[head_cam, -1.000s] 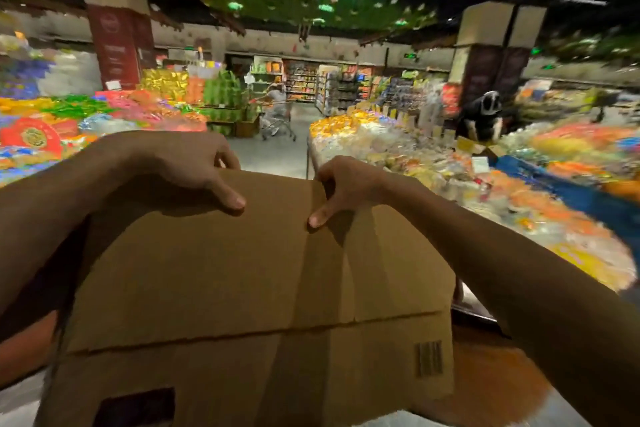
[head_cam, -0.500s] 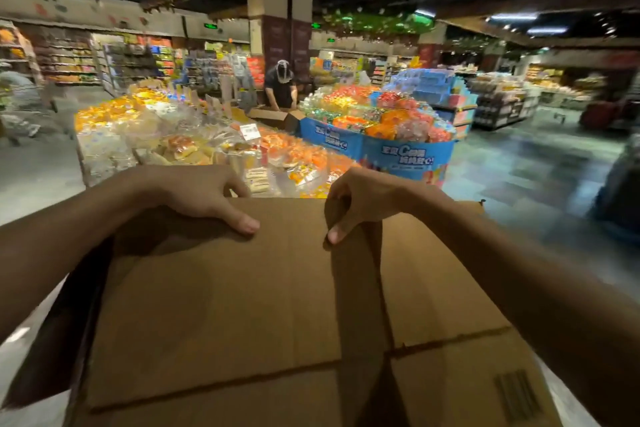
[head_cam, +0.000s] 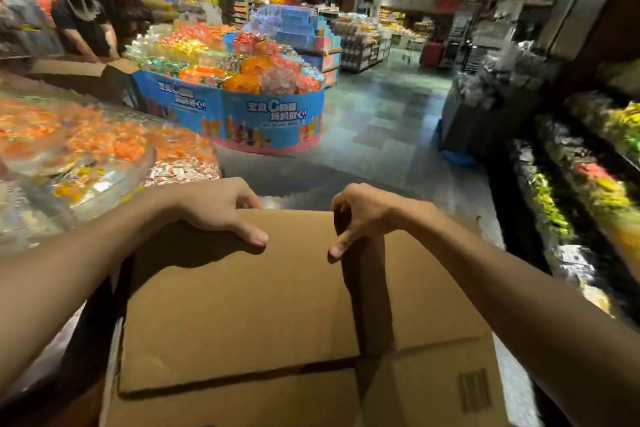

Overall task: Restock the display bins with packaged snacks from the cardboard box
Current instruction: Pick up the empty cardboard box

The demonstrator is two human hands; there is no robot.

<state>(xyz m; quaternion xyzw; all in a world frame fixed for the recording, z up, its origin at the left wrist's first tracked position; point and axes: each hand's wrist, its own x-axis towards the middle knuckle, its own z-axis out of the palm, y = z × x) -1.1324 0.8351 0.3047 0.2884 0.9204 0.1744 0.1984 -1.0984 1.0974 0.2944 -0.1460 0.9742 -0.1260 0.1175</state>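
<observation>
A brown cardboard box [head_cam: 242, 305] fills the lower middle of the head view, its top flaps folded shut, so its contents are hidden. My left hand [head_cam: 214, 208] grips the far edge of the left flap, thumb on top. My right hand [head_cam: 360, 215] grips the far edge of the right flap, fingers curled over it. To the left, clear display bins [head_cam: 86, 149] hold orange and mixed packaged snacks.
A round blue display stand [head_cam: 242, 114] piled with colourful sweets is ahead at centre. A person in black [head_cam: 83, 24] bends over another box at far left. Dark shelves of goods [head_cam: 571, 184] line the right. Grey tiled floor [head_cam: 381, 121] runs between them.
The view has swung to the right: the snack bins slid to the left edge and the right-hand shelves came into sight. Both hands keep the same hold on the box.
</observation>
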